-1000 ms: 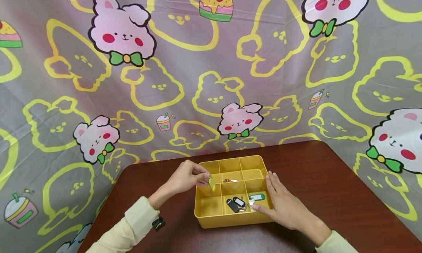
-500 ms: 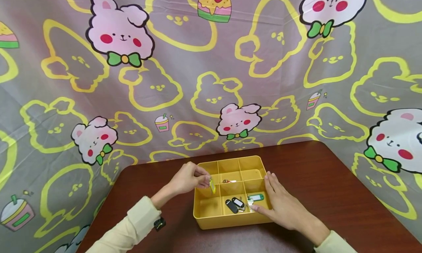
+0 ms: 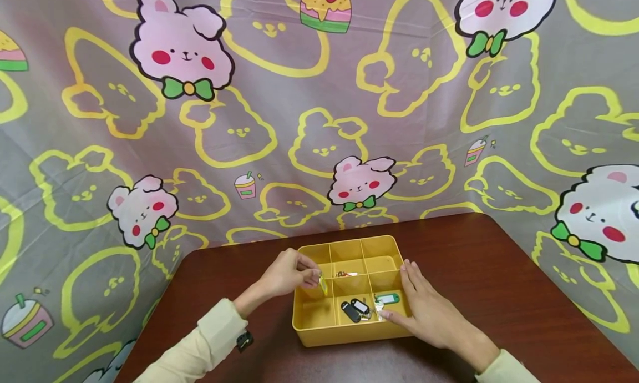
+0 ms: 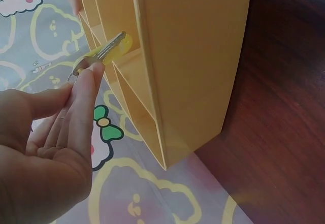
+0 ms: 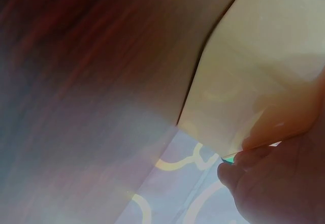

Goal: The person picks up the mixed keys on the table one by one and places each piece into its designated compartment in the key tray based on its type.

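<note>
My left hand (image 3: 288, 273) pinches a key with a yellow tag (image 3: 323, 285) by its ring, thumb against fingertips, over the left side of a yellow divided box (image 3: 356, 335). In the left wrist view the metal key (image 4: 112, 46) points away from the fingertips, with the tag behind it. My right hand (image 3: 433, 312) rests along the box's right rim with straight fingers, its thumb over the front right compartment. There lies a key with a green tag (image 3: 389, 298), partly hidden by the thumb. Keys with black tags (image 3: 351, 312) lie in the front middle compartment.
A small red-tagged item (image 3: 346, 274) lies in the back middle compartment. The box stands on a dark brown table (image 3: 499, 272). Behind the table hangs a patterned cloth (image 3: 279, 139) with cartoon rabbits. A black strap device (image 3: 244, 340) sits at the left cuff.
My left hand has shifted slightly right and down, and the yellow-tagged key hangs a little lower over the box. The right hand stays on the rim.
</note>
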A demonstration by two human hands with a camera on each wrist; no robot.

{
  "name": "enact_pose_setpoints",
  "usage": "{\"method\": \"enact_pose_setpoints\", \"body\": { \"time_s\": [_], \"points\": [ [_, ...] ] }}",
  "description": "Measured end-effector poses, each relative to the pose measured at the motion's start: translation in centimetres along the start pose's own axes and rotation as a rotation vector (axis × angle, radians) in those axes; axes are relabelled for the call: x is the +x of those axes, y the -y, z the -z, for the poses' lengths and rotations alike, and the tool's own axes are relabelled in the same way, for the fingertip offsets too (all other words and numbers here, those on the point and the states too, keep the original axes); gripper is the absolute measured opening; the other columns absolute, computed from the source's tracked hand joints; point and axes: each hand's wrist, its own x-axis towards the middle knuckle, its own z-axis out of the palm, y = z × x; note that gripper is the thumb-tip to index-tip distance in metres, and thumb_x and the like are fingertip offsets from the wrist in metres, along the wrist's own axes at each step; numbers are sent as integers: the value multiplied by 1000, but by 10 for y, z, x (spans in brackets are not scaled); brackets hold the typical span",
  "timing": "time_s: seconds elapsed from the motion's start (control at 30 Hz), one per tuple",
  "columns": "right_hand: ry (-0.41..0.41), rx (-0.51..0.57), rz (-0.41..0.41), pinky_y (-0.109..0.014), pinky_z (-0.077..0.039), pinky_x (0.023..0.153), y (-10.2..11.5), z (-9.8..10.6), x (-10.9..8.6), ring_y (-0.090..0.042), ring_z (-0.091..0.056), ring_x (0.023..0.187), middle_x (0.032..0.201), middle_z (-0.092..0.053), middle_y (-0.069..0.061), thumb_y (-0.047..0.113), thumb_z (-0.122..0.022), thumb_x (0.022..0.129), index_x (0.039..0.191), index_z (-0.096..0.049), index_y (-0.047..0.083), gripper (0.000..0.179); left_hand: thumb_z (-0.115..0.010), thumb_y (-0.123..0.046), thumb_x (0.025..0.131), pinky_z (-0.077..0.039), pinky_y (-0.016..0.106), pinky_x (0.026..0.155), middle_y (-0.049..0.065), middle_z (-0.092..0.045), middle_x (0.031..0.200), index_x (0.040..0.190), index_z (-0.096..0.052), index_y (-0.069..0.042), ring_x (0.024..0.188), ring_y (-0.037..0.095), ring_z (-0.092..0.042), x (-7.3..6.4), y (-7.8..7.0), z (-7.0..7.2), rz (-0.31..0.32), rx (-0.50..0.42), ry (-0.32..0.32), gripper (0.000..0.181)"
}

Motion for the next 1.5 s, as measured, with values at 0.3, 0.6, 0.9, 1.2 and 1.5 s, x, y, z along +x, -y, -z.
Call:
{"method": "enact_pose_setpoints", "body": {
  "time_s": [0.3, 0.6, 0.9, 1.2, 1.5],
  "points": [
    [10, -2, -7, -58, -34, 126, 0, 0, 0, -45, -24, 161, 173, -22, -27, 80, -53, 93, 160, -30, -10, 115, -65, 1, 101, -67, 41, 74, 22, -81, 97, 106, -78, 9, 87, 36, -81, 0, 2, 0, 17, -3, -27, 16],
    [10, -1, -7, -59, -34, 126, 0, 0, 0, -45, -24, 161, 173, -22, -27, 80, -53, 93, 160, -30, -10, 114, -65, 1, 100, -66, 50, 78, 29, -79, 99, 107, -78, 9, 88, 38, -81, 0, 3, 0, 20, -13, -41, 16],
    [-1, -3, 4, -59, -34, 126, 0, 1, -1, -45, -24, 161, 172, -22, -27, 79, -55, 93, 160, -31, -10, 114, -67, -1, 100, -67, 49, 78, 29, -79, 98, 104, -79, 7, 89, 42, -80, -3, 0, -2, -4, -3, -51, 15],
    [-10, 2, 4, -59, -35, 126, -1, -1, -3, -46, -25, 160, 171, -24, -29, 78, -57, 93, 159, -32, -11, 113, -69, -4, 100, -67, 43, 75, 27, -80, 97, 102, -81, 4, 85, 35, -81, -8, 3, -3, -29, 39, -60, 14],
    [-40, -16, 24, -60, -35, 125, 2, 2, -3, -48, -29, 158, 169, -29, -31, 75, -58, 94, 158, -35, -12, 110, -70, -10, 101, -67, 46, 74, 21, -81, 98, 105, -81, 1, 85, 38, -80, -9, 7, -1, -28, 65, -98, 16]
  ]
}}
